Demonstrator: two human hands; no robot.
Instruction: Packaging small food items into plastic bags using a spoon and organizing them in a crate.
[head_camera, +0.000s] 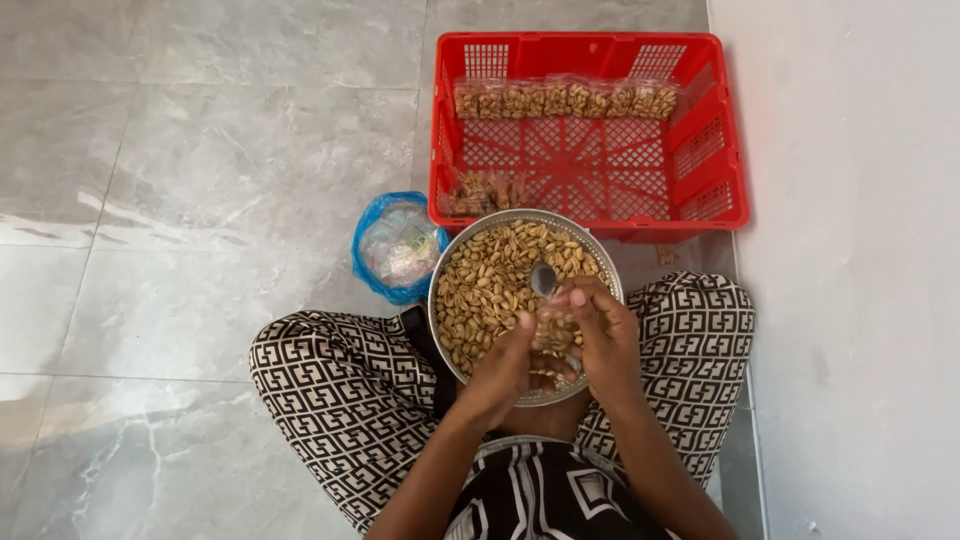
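Note:
A round metal bowl (452, 262) full of peanuts rests between my crossed legs. My left hand (500, 368) holds a small clear bag of peanuts (553, 338) over the bowl's near side. My right hand (600, 335) grips a metal spoon (543, 280), whose scoop lies just above the bag's mouth. Both hands are close together, touching the bag.
A red plastic basket (730, 150) stands beyond the bowl, with a row of filled peanut bags (565, 98) along its far side and one more bag (480, 192) near its front left. A blue bag of clear wrappers (398, 245) lies left of the bowl. A white wall runs on the right.

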